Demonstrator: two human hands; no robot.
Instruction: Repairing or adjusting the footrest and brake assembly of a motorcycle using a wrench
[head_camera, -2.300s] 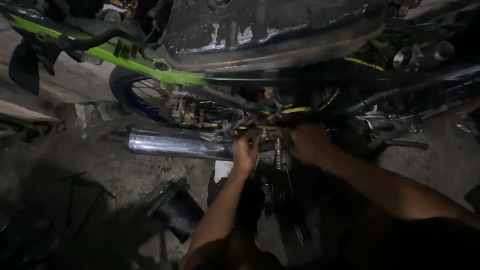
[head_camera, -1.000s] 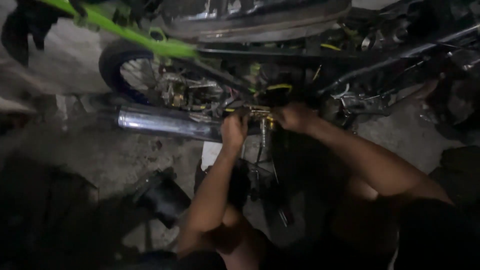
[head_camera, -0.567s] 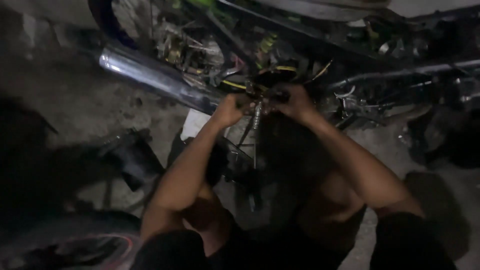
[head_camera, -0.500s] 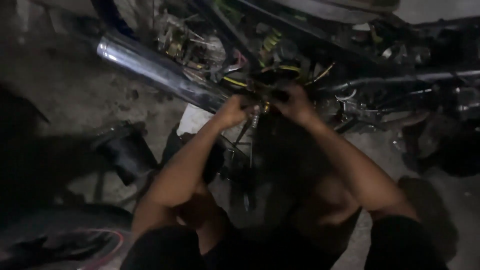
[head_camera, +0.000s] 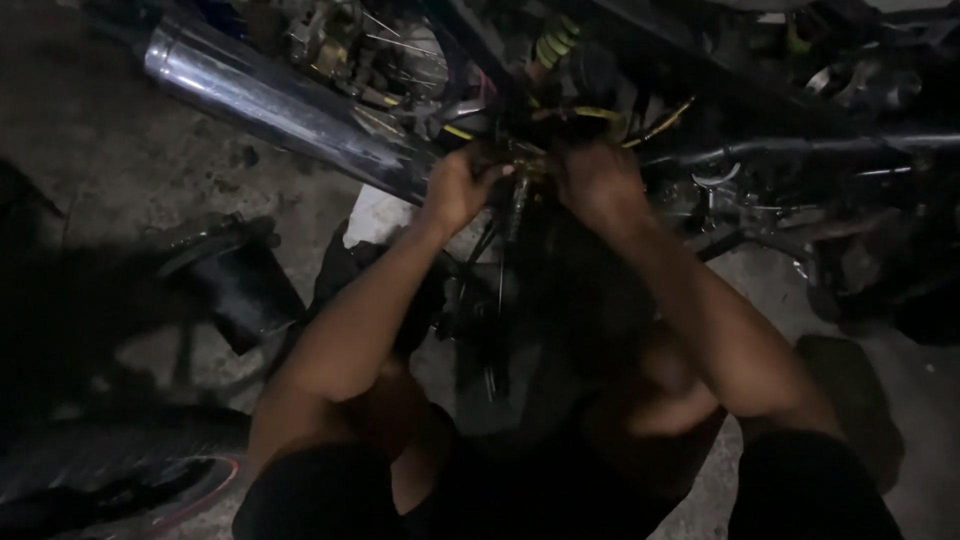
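Gripping a bundle of yellow wires (head_camera: 530, 165) between them, the left hand (head_camera: 462, 187) and right hand (head_camera: 597, 183) were closed on it; its strands hung toward the near side, beside the chrome exhaust pipe (head_camera: 270, 100) slanting far-left to near-right.

The scene is dim overall, with most of the frame sunk in heavy shadow, deepest at 6 and 9 o'clock, where shapes on the floor (head_camera: 120, 150) barely separate. Light seems to fall from 11 o'clock, striking the chrome exhaust pipe (head_camera: 270, 100) with a bright streak of glare. The left hand (head_camera: 462, 185) catches some light on its knuckles; the right hand (head_camera: 598, 180) is darker and softly smeared by motion blur. The wiring (head_camera: 590, 115) near 12 o'clock is murky, and fine detail is lost to grain throughout.
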